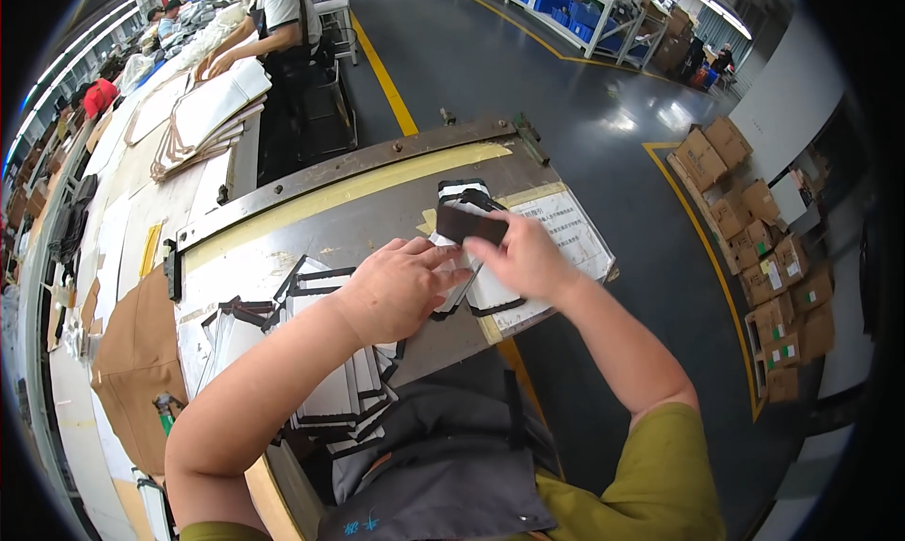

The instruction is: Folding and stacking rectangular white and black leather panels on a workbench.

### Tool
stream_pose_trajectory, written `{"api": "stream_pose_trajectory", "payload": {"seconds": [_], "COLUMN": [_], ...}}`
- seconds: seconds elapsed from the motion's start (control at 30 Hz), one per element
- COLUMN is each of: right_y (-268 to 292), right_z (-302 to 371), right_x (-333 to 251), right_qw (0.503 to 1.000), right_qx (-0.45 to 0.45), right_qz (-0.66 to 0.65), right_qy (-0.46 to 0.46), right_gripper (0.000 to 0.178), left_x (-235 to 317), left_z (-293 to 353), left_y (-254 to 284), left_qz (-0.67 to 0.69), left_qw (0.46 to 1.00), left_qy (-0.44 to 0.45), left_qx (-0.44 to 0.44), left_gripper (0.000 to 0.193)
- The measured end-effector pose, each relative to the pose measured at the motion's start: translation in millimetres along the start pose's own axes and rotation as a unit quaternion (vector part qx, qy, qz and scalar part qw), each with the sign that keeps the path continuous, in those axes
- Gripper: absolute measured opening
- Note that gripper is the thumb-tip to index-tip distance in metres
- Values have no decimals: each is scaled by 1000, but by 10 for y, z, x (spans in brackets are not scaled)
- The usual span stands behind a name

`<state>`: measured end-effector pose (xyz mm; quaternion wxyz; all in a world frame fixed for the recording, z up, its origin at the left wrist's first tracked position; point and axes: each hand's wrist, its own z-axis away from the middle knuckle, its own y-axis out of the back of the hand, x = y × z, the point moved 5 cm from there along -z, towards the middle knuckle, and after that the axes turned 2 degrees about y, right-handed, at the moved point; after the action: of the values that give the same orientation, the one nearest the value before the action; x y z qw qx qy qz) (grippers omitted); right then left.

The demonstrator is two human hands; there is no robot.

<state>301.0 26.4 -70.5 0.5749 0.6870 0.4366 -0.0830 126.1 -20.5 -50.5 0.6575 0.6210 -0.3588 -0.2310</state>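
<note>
Left hand (401, 291) flat on white panels (330, 390); right hand (523, 254) grip pinching dark rectangular piece (471, 225).

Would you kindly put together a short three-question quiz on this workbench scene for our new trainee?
1. True or false: the right hand holds a dark rectangular piece.
2. The fanned white panels with dark edges lie where? A) beneath the left forearm, B) on the floor, C) on the cardboard boxes.
3. What does the left hand rest on?

Key: 1 true; 2 A; 3 the small stack of white pieces on the metal table.
</note>
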Motion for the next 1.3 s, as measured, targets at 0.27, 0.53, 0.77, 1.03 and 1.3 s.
{"api": "stream_pose_trajectory", "payload": {"seconds": [0.27, 0.53, 0.77, 1.03, 1.3], "right_y": [1176, -1062, -1227, -1252, -1242], "right_z": [-1130, -1334, -1165, -1087, -1090], "right_x": [249, -764, -808, -876, -904], "right_qw": [859, 990, 959, 957, 953], "right_qx": [449, -39, -76, -93, -77], "right_qz": [-247, -69, -26, 56, 88], "right_qy": [-23, 116, 271, 270, 279], "right_gripper": [33, 22, 28, 43, 41], "left_x": [-70, -1279, -1453, -1515, -1462], "left_z": [-40, 711, 932, 1005, 1037], "left_y": [10, 425, 111, 128, 121], "left_qz": [46, -107, 40, 129, 64], "left_qw": [999, 901, 963, 947, 946], "left_qy": [12, 380, 165, 196, 189], "left_qx": [3, 182, 209, 220, 256], "left_gripper": [41, 62, 43, 39, 35]}}
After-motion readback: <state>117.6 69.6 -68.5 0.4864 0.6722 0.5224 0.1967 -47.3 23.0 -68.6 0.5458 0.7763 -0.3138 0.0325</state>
